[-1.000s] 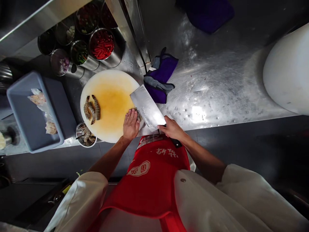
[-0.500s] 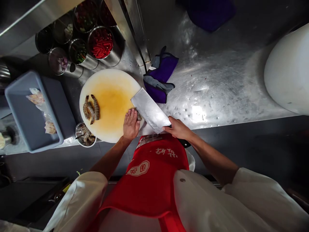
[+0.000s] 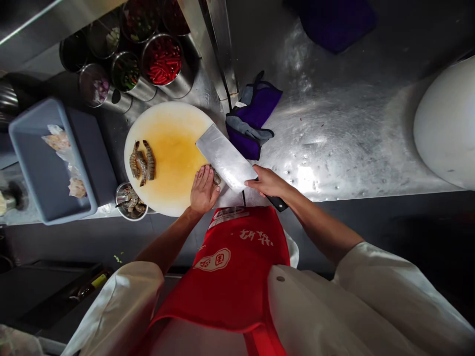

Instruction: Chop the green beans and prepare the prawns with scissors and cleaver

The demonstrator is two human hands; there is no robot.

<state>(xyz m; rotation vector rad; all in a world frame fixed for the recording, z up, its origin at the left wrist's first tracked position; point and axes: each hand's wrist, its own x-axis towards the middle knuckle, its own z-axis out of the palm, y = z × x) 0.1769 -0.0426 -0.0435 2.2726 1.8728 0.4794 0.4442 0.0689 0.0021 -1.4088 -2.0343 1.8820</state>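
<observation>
On the round white cutting board (image 3: 174, 195) my left hand (image 3: 202, 190) lies with its fingers flat over a shrimp (image 3: 216, 177), holding it down near the right edge. Part of that shrimp shows between fingers and thumb; the rest is hidden. My right hand (image 3: 270, 182) is closed round a cleaver (image 3: 224, 157), its thumb at the heel of the blade. The broad blade slants across the board's right edge, just above and beside the shrimp. Several whole shrimps (image 3: 142, 163) lie together on the board's left side.
A metal bowl with shrimps (image 3: 131, 201) stands left of the board, beside a grey bin (image 3: 44, 180). Steel containers, one with red chillies (image 3: 162, 62), stand behind. Purple gloves (image 3: 254, 116) lie right of the board on the steel counter (image 3: 334, 148). A white rounded object (image 3: 447, 123) is far right.
My right hand and the cleaver have shifted up and left, bringing the blade further over the board and baring more of the black handle. My left hand stays on the shrimp. The view has shifted slightly.
</observation>
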